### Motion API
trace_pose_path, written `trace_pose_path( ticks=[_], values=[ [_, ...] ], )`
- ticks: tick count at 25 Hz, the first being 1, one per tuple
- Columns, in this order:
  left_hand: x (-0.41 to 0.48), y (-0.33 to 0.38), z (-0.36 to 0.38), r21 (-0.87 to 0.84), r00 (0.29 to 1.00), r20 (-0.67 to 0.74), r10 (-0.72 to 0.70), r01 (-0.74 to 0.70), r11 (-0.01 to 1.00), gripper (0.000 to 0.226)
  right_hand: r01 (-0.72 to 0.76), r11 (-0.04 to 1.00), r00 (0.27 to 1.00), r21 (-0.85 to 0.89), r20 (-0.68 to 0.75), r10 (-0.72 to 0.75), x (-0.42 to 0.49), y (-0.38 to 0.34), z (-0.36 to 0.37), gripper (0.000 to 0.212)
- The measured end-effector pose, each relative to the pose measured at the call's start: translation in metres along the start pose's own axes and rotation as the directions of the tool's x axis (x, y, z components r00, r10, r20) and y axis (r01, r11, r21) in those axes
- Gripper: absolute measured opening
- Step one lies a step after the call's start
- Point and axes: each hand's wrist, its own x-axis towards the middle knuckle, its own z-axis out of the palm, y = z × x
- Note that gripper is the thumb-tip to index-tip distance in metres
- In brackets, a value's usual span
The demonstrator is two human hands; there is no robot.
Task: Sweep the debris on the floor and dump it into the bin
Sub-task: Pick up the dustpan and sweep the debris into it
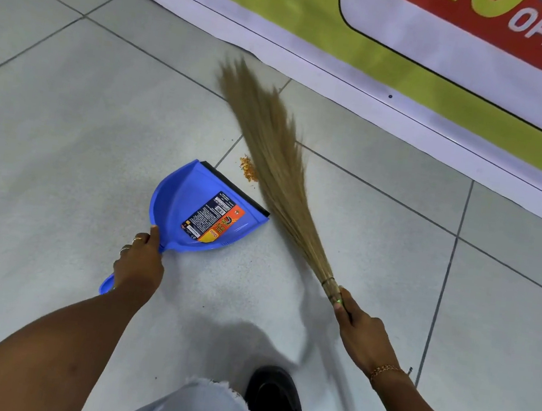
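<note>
Fingers (141,238) of our left hand (139,266) curl round the handle of the blue dustpan (191,202), which sits on the tiled floor (68,119). Our right hand (360,339) grips the bound neck of the grass broom (278,162), its blurred bristles slanting toward a banner (319,20). We see the orange debris (249,169) on the floor, between the dustpan's black lip and the bristles.

Your left hand (139,267) grips the dustpan (193,216); your right hand (361,336) grips the broom (278,165). Orange crumbs (249,168) lie at the dustpan's one o'clock.
</note>
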Motion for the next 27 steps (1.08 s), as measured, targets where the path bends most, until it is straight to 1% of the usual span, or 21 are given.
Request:
trace_pose_path(
  ticks=[5, 10, 12, 16, 19, 22, 27],
  values=[
    [0.004, -0.002, -0.004, 0.057, 1.000, 0.018, 0.020, -0.021, 0.998, 0.060, 0.022, 0.998, 1.000, 0.064, 0.017, -0.023, -0.014, 0.007, 0.008, 0.043],
    [0.011, -0.005, -0.005, 0.047, 0.999, 0.003, 0.039, -0.039, 0.998, 0.059, 0.052, 0.989, 0.998, 0.141, 0.018, -0.055, -0.053, 0.021, 0.007, 0.041],
    [0.011, -0.005, -0.003, 0.015, 0.999, -0.015, 0.047, -0.047, 0.999, 0.061, 0.047, 0.986, 0.999, 0.162, -0.011, -0.046, -0.063, 0.025, 0.005, 0.041],
    [0.002, -0.015, 0.002, -0.077, 0.995, -0.059, 0.078, -0.082, 0.994, 0.063, 0.010, 0.974, 0.991, 0.225, -0.134, 0.021, -0.056, 0.024, -0.005, 0.039],
    [-0.005, -0.030, 0.004, -0.100, 0.996, -0.079, 0.049, -0.057, 0.993, 0.064, -0.033, 0.962, 0.984, 0.272, -0.162, 0.080, -0.035, 0.020, -0.012, 0.038],
    [-0.007, -0.046, -0.002, -0.103, 0.996, -0.089, 0.016, -0.025, 0.994, 0.064, -0.065, 0.972, 0.992, 0.225, -0.091, 0.088, -0.025, 0.013, -0.008, 0.038],
    [0.004, -0.057, -0.008, 0.004, 0.999, -0.043, 0.013, -0.013, 1.000, 0.066, -0.015, 0.994, 0.998, 0.109, 0.057, 0.008, -0.039, 0.011, 0.013, 0.040]
  ],
)
